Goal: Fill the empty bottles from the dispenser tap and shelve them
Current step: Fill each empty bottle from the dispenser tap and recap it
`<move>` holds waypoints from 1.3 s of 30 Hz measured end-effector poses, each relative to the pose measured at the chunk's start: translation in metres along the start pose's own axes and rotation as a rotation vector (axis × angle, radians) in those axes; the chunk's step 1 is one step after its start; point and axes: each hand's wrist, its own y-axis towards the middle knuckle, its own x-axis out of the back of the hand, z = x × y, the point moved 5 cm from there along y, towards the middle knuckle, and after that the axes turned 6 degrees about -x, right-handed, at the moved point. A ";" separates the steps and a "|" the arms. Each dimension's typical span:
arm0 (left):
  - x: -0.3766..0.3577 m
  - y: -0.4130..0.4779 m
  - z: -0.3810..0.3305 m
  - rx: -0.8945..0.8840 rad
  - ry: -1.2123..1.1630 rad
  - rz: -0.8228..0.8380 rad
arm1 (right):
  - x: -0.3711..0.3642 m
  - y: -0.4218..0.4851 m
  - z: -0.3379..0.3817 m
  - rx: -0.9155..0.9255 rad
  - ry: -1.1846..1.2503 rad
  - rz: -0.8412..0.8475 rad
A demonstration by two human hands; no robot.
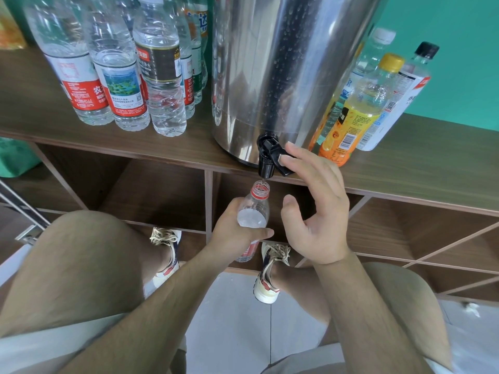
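A steel dispenser (283, 66) stands on the wooden shelf top (421, 168), its black tap (270, 157) hanging over the edge. A thin stream of water runs from the tap into a clear bottle (255, 209) with a red neck ring, held upright right under the spout. My left hand (235, 233) is wrapped around that bottle's body. My right hand (316, 206) is spread, its fingertips resting on the tap's lever.
Several filled water bottles (118, 76) stand left of the dispenser. To its right stand a yellow-capped orange-label bottle (359, 109), a white-label bottle with a black cap (399, 95) and others. Open wooden compartments (156, 195) lie below. My knees and shoes are near the shelf.
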 end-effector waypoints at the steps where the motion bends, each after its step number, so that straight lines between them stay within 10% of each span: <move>1: 0.000 0.000 0.000 -0.005 -0.005 -0.001 | 0.000 0.000 0.000 0.000 0.000 0.001; 39: 0.000 -0.001 -0.002 -0.003 -0.014 -0.006 | 0.000 0.000 0.000 -0.003 -0.002 0.008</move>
